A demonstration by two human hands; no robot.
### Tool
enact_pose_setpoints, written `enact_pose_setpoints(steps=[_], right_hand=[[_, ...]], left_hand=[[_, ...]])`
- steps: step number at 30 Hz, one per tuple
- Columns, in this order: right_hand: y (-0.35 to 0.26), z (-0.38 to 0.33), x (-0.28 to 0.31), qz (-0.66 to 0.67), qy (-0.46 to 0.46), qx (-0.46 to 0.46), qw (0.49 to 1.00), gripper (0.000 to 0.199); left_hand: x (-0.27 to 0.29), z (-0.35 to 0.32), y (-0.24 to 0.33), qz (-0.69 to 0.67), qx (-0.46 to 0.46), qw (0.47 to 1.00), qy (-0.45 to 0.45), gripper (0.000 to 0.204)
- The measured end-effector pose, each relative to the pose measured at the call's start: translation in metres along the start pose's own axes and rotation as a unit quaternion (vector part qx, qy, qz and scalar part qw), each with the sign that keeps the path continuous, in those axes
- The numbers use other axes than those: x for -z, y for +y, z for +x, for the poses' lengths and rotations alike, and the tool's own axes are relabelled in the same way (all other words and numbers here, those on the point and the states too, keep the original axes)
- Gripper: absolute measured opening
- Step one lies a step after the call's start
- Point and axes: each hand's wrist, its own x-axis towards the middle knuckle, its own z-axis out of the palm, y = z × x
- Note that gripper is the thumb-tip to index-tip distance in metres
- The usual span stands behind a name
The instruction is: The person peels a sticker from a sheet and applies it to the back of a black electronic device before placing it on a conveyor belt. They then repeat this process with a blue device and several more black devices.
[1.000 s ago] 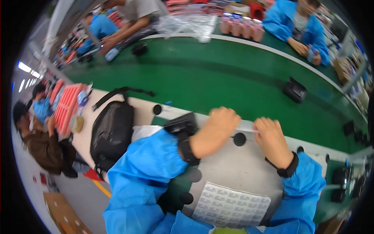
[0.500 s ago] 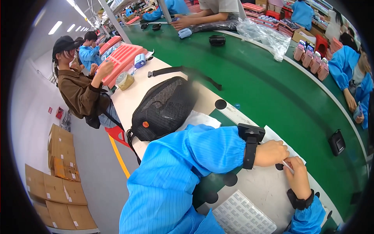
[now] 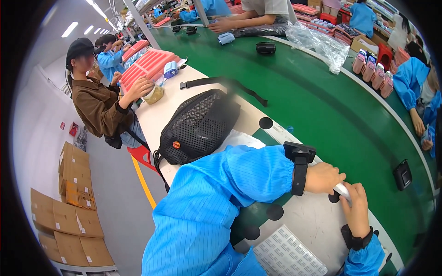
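Observation:
Close together above the light work surface, both my hands hold a small white object [image 3: 342, 190], slim and smooth; its kind I cannot make out. My left hand [image 3: 323, 178] grips its upper end with bent fingers, partly hiding it. My right hand [image 3: 356, 207] has thumb and fingers closed around the lower end. A black device on a strap [image 3: 299, 161] sits on my left wrist, and a black band [image 3: 357, 237] circles the right. Below my hands lies a white sheet of printed labels [image 3: 290, 253].
A black mesh bag [image 3: 198, 126] lies left of my arm, its strap reaching toward the green conveyor belt [image 3: 313, 110]. A dark case [image 3: 403, 175] rests on the belt. At the left stands a co-worker in brown [image 3: 99, 110] beside pink trays [image 3: 149, 64]. Cardboard boxes [image 3: 69, 216] stack along the wall.
The white object has turned between my hands and shows a broader side. My right hand's fingers are more upright. The co-worker in brown now reaches to a yellowish tub.

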Motion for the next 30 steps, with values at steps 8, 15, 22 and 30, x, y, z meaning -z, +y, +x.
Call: enact_pose_setpoints(steps=[8,15,22,30], right_hand=[[-0.03,-0.001,0.006,0.07,0.115,0.0,0.991,0.03],[-0.017,-0.006,0.006,0.178,0.02,-0.103,0.978,0.021],[0.096,0.021,-0.007,0.27,0.036,-0.086,0.958,0.022],[0.154,0.046,-0.001,0.352,0.018,-0.146,0.924,0.018]], left_hand=[[0.065,-0.024,0.01,-0.16,0.029,0.979,-0.125,0.039],[0.026,-0.026,0.013,-0.005,-0.089,0.994,0.056,0.022],[-0.007,0.07,-0.04,-0.123,-0.058,0.989,-0.061,0.018],[-0.011,0.121,-0.038,-0.139,0.009,0.988,0.062,0.022]])
